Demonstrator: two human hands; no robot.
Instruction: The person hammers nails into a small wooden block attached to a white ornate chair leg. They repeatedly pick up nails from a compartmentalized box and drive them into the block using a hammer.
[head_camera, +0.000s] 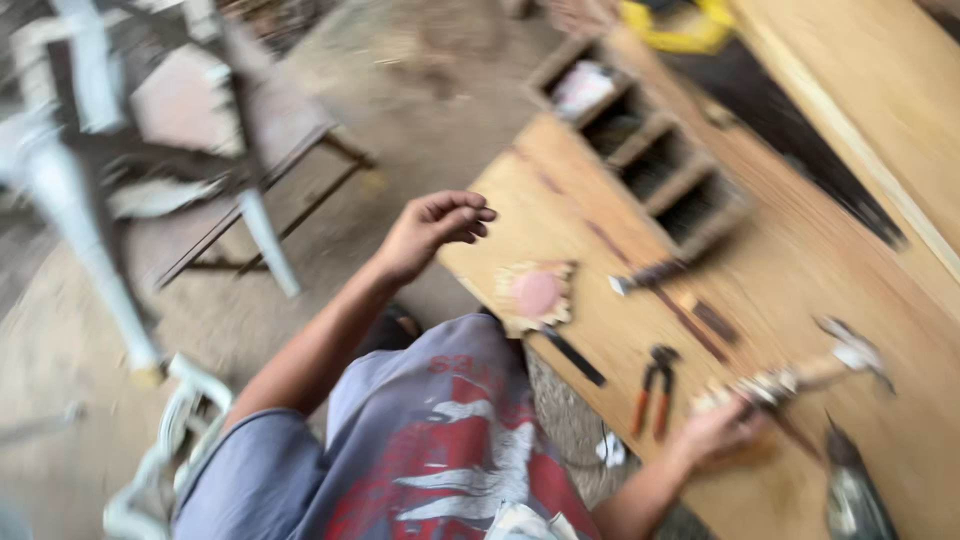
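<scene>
The picture is blurred by motion. My left hand (432, 228) hangs in the air over the floor beside the corner of a wooden board (800, 260), fingers curled loosely and holding nothing. My right hand (722, 425) rests on the board's near edge and grips the wooden handle of a hammer (815, 372), whose metal head points right. Orange-handled pliers (652, 388) lie just left of that hand. A small pink disc on a ragged wooden piece (538, 293) sits near the board's corner.
A divided wooden box (640, 140) lies at the board's far end. A chisel-like tool (648, 275) and dark sticks lie mid-board. A power tool (850, 490) sits at lower right. White furniture legs (60, 190) and a metal frame (290, 200) stand left.
</scene>
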